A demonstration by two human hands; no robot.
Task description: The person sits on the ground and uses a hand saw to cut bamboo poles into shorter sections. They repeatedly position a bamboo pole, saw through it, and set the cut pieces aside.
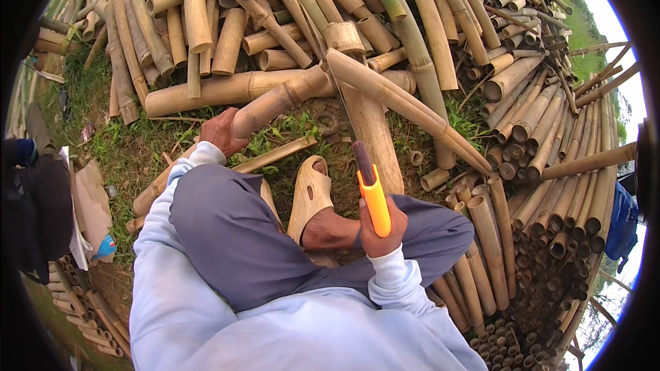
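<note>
My right hand (383, 228) is closed round the orange handle of a saw (373, 199). Its long thin blade points away from me, up against the end of a bamboo pole. My left hand (223, 132) grips that bamboo pole (278, 102), which slants from lower left up to the blade. Just right of the blade, a second bamboo length (399, 104) slopes down to the right. Beneath the blade a thick pale bamboo post (375, 141) runs toward my feet. Whether the blade is inside a cut I cannot tell.
Cut bamboo lengths (199, 14) are heaped ahead, with a thick pole (206, 96) lying across their front. Stacked bamboo (543, 124) stands at the right, and short pieces (481, 261) lie beside my knee. My sandalled foot (313, 199) rests on grass. Cardboard (95, 196) lies left.
</note>
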